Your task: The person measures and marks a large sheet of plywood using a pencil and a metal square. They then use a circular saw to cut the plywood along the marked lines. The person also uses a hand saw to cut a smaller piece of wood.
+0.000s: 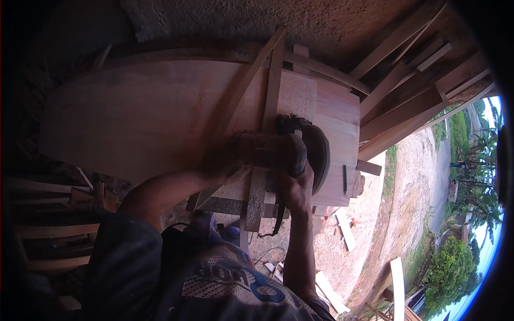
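Note:
Over a wooden work surface, my hands are on a dark, bulky power tool (267, 152) with a round guard on its right side; it looks like a circular saw. My right hand (294, 187) is closed round its near right end, by the guard. From the left, my left hand (227, 167) reaches to the tool's left end, its fingers mostly lost in shadow. Beneath the tool lie narrow wooden strips (274, 80), running away from me across the wide boards (150, 107). A black cord (279, 218) hangs near my right wrist. What the tool's underside touches is hidden.
A slim dark stick like a pencil (345, 179) lies on the pale boards at right. Lumber (407, 107) leans at the far right, and wooden frame pieces (53, 230) stand at left. Offcuts (345, 230) lie on the ground. Sawdust covers the near strip end (256, 206).

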`<state>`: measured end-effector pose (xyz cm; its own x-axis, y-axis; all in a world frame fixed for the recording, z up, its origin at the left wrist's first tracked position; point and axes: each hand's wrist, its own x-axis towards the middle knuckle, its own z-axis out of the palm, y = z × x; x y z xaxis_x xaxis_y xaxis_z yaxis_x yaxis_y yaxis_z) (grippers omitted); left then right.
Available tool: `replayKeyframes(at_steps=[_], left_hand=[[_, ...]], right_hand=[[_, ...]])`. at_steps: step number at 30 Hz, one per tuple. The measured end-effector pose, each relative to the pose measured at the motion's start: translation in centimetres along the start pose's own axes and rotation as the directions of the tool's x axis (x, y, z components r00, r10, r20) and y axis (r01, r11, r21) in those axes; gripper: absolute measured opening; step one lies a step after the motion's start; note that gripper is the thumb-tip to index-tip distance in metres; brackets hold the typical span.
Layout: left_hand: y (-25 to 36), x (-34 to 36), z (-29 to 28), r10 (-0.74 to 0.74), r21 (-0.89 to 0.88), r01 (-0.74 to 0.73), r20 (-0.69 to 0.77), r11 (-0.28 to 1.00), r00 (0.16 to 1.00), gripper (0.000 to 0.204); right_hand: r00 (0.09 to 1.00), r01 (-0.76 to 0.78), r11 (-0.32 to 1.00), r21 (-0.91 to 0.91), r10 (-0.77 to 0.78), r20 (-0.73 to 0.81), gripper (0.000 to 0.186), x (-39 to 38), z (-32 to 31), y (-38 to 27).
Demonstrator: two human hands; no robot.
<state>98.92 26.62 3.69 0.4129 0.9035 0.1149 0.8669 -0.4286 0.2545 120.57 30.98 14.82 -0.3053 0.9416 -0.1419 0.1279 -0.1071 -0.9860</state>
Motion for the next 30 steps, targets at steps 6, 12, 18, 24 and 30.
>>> replayKeyframes(at_steps=[6,12,18,24,30], left_hand=[[0.3,0.2,0.1,-0.041,-0.027,0.041,0.012,0.999,0.999,0.083],[0.7,0.5,0.6,-0.078,-0.052,0.079,0.020,0.995,0.997,0.082],[1.0,0.4,0.0,-0.143,-0.062,0.145,0.026,0.988,0.989,0.081],[1.2,0.9,0.7,-0.174,-0.086,0.177,0.040,0.981,0.984,0.080],[1.0,0.9,0.9,-0.207,-0.101,0.212,0.054,0.972,0.977,0.079]], right_hand=[[0.997,0.068,0.998,0.005,-0.068,0.026,0.041,2.2,0.0,0.2],[0.998,0.050,0.998,0.032,-0.051,0.042,0.040,4.0,0.0,1.0],[0.998,0.030,1.000,-0.007,-0.030,0.054,0.038,5.5,0.4,-0.7],[0.991,0.128,0.991,0.039,-0.130,0.037,0.039,7.3,0.6,-1.4],[0.991,0.111,0.993,0.042,-0.114,0.070,0.042,9.0,0.8,-2.2]])
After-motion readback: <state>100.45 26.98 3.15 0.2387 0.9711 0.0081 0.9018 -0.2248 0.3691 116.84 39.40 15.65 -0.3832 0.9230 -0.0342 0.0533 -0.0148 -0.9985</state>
